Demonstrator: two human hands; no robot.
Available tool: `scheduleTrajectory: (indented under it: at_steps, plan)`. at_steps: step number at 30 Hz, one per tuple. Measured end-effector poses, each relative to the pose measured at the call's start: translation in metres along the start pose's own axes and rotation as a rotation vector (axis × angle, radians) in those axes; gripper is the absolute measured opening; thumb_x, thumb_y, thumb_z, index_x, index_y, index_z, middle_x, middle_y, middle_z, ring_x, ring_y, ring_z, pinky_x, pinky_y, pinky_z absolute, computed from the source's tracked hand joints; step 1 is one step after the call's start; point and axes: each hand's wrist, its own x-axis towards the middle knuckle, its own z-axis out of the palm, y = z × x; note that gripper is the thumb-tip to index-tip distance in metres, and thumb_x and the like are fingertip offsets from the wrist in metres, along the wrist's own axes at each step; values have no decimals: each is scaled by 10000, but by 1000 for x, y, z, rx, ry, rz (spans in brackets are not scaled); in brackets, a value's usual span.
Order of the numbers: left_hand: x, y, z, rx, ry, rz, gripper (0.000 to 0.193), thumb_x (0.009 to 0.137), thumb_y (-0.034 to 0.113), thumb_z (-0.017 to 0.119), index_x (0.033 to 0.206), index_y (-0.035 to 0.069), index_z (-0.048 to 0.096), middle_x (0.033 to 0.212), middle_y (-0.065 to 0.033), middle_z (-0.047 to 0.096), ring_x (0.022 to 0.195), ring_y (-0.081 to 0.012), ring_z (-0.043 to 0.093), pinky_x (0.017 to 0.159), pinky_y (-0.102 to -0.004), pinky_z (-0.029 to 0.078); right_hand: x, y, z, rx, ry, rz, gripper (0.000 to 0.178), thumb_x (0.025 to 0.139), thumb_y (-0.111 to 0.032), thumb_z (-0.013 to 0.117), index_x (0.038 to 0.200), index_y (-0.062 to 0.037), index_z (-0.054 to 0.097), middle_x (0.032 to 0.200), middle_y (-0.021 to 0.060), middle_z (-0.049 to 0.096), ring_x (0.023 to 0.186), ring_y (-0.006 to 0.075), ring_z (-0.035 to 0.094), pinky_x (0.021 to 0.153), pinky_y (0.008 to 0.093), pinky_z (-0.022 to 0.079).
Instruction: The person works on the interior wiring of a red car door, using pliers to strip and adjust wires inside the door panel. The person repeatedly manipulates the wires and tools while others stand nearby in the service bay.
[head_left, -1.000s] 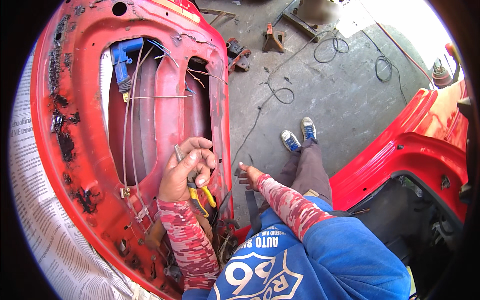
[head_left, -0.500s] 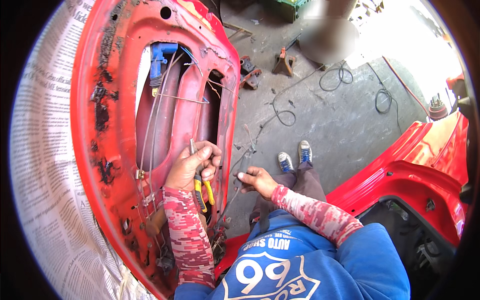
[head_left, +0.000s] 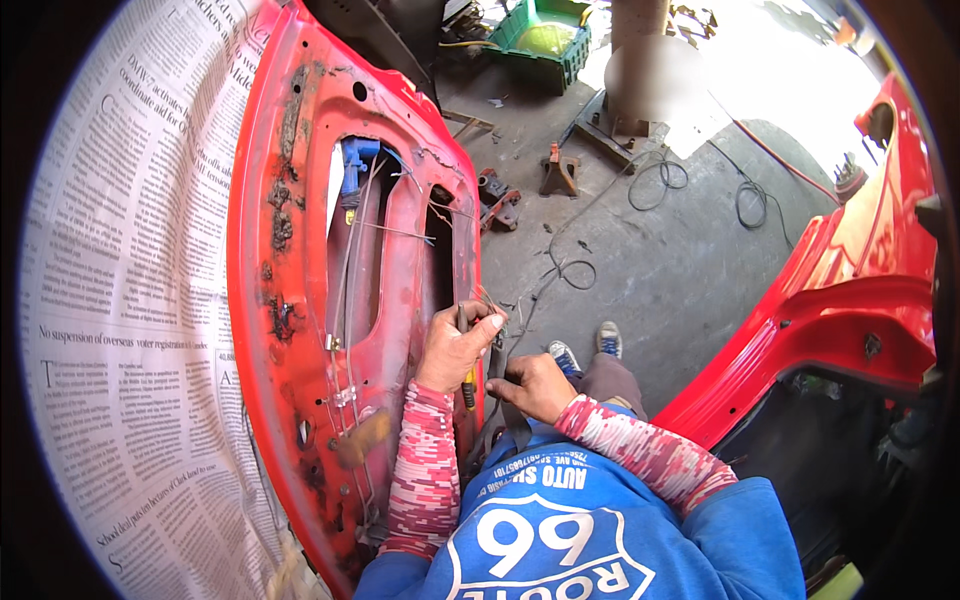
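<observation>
We see the left hand [head_left: 455,350] at the edge of a red car door [head_left: 402,290], fingers closed around yellow-and-black pliers [head_left: 468,390]. Thin wire ends [head_left: 487,296] rise by its fingertips. The right hand [head_left: 540,388] curls at a dark cable [head_left: 497,354] between both hands; we cannot tell whether its fingers grip it.

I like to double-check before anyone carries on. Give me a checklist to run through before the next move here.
1. Pliers gripped in the left hand: ok.
2. Plier jaws clear of any wire: cannot tell; the fingers hide much of the tool.
3. Dark cable held firmly by the right hand: cannot tell; they are close, but the grip is hidden.
4. Thin wire ends bundled neatly: not ok; they splay out near the left hand.
5. Shoes clear of the looped floor cable: ok.
</observation>
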Motion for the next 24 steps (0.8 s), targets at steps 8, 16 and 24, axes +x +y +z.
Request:
scheduleTrajectory:
  at_steps: [8,16,24]
  plan:
    - [-5,18,9,8,-139,153,152,872,151,658,865,5,617,777,9,580,609,-43,463,539,-216,379,-16,-34,-81,261,69,175,236,861,-192,698,942,29,697,711,48,663,599,91,595,553,256,485]
    - [-10,15,27,378,84,206,170,777,109,707,698,-3,607,600,-6,546,547,-39,439,479,-253,349,12,-21,-72,838,38,215,196,906,-167,646,982,13,667,776,50,662,655,105,609,605,245,502]
    - [1,13,10,83,84,90,116,830,107,647,783,11,602,681,31,561,622,-30,468,534,-222,379,36,0,-53,1305,-14,315,145,935,-134,604,1032,-27,622,886,53,644,749,140,623,649,260,507]
